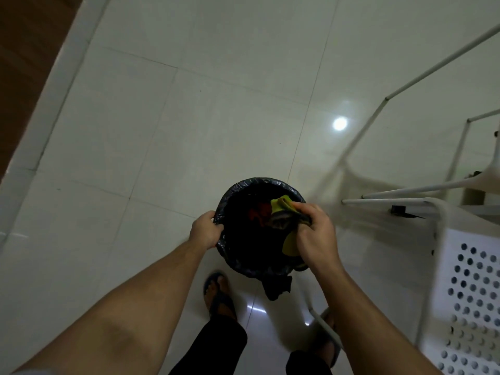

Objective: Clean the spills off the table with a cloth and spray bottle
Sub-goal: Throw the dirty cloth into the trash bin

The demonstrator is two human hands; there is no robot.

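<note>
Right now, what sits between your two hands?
In the head view, the open mouth of the black-lined bin: left hand grips its rim, right hand holds a yellow-green cloth over it.

left hand (205,230): arm extended, grip curled on a rim | right hand (315,236): arm extended, grip pinching

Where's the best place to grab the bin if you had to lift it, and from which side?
Best guess: the rim of the bin, from the far side. The near-left rim is taken by the left hand, and the right hand holds the yellow-green cloth over the right side. The round rim, wrapped in black liner, lets fingers hook over it; the wall below is hidden.
</note>
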